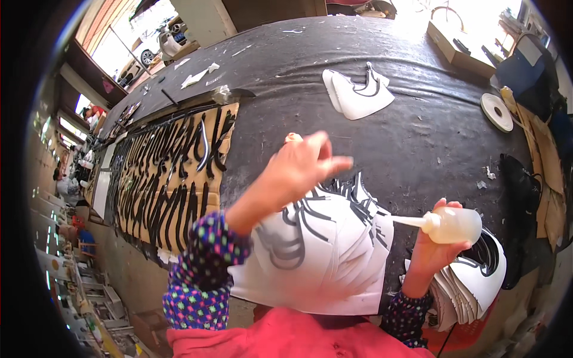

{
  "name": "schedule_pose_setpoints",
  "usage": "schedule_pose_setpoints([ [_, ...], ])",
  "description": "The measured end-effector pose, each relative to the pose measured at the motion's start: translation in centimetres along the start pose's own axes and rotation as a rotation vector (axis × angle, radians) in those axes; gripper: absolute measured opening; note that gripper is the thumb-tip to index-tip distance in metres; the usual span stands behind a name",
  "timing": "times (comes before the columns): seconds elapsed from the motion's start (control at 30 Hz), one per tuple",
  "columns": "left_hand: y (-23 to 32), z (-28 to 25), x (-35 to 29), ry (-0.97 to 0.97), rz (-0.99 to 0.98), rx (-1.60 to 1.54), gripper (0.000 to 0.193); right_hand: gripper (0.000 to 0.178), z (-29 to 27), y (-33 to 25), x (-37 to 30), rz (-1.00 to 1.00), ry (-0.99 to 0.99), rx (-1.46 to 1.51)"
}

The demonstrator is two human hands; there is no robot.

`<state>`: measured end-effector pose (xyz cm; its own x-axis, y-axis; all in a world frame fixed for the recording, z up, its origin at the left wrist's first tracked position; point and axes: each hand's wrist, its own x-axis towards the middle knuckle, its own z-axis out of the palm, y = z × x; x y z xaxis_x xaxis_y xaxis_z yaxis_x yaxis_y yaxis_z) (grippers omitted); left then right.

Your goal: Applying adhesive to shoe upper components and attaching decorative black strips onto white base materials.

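Note:
My right hand [433, 253] is wrapped round a translucent squeeze bottle [458, 225] of pale yellowish liquid. The bottle lies tilted sideways, its long thin nozzle pointing left over the pile. My left hand [298, 164], slightly blurred, is raised above the pile's left part, fingers apart, with nothing visible in it. Below both hands a fanned pile of white curved sheet pieces [352, 262] with black strips along their edges lies at the table's near edge. One top piece bears a grey swirling mark [286, 247].
At left, a cardboard sheet [230, 128] carries rows of black curved strips [170, 152]. White pieces [358, 95] lie farther back on the black-covered table [274, 77]. Right are a white tape roll [496, 112], a long box [459, 53] and another stack of white pieces [471, 286].

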<state>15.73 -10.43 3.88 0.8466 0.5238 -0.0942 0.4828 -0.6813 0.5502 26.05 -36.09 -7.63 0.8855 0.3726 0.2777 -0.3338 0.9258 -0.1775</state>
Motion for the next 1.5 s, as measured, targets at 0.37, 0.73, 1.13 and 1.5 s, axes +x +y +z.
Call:
schedule_pose_setpoints([
  [0.37,-1.3,9.5,-14.5,0.53,-0.145,-0.072,0.053,0.074,4.8,0.5,-4.0,0.124,-0.059,-0.2],
  [0.73,-1.2,9.5,-16.7,0.631,-0.062,-0.666,0.05,0.077,6.5,-2.7,-8.1,0.115,-0.1,-0.244],
  [1.13,-1.2,5.3,-22.2,-0.116,-0.172,-1.279,0.031,0.052,9.5,-1.9,-8.3,0.126,-0.257,-0.3],
  [1.5,-0.6,4.8,-23.6,-0.259,-0.191,-1.337,0.03,0.046,11.7,-1.1,-9.4,0.112,-0.476,-0.543],
])
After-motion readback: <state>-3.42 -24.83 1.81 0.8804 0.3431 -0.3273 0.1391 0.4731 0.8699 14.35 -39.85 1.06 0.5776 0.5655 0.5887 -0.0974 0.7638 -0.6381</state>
